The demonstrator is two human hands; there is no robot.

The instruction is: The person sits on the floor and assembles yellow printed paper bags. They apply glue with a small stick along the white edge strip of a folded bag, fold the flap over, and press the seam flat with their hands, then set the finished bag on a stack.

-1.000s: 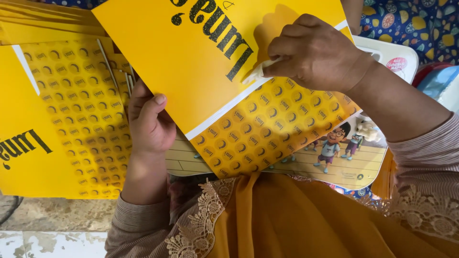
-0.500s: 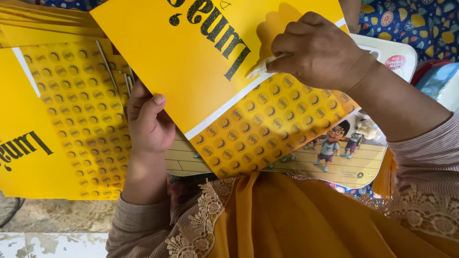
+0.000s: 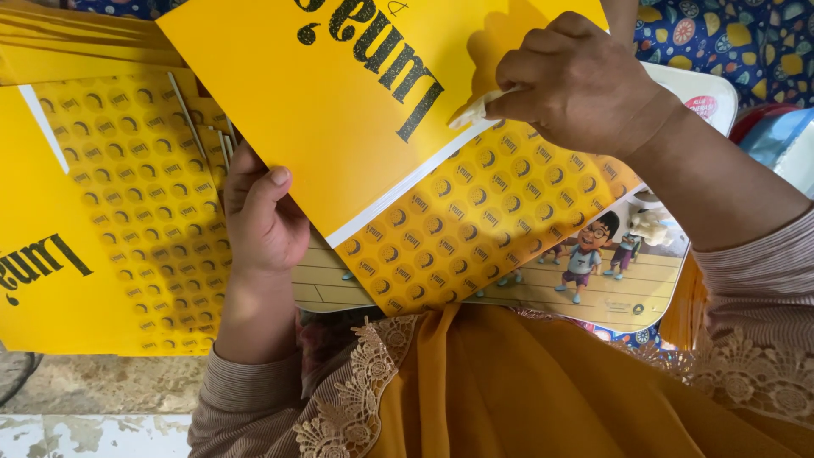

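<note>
My left hand grips the lower left edge of a yellow printed cardboard sheet, thumb on top. The sheet has black lettering and a band of small round marks, and lies tilted over a cartoon-printed tray on my lap. My right hand presses down on the sheet's right side, its fingers closed on a small whitish wad that touches the yellow surface.
A stack of similar yellow sheets lies to the left, fanned at their edges. A colourful patterned cloth and a white object are at the upper right. Bare concrete floor shows at the lower left.
My right hand with the wad has shifted slightly along the sheet. The left hand has kept its grip.
</note>
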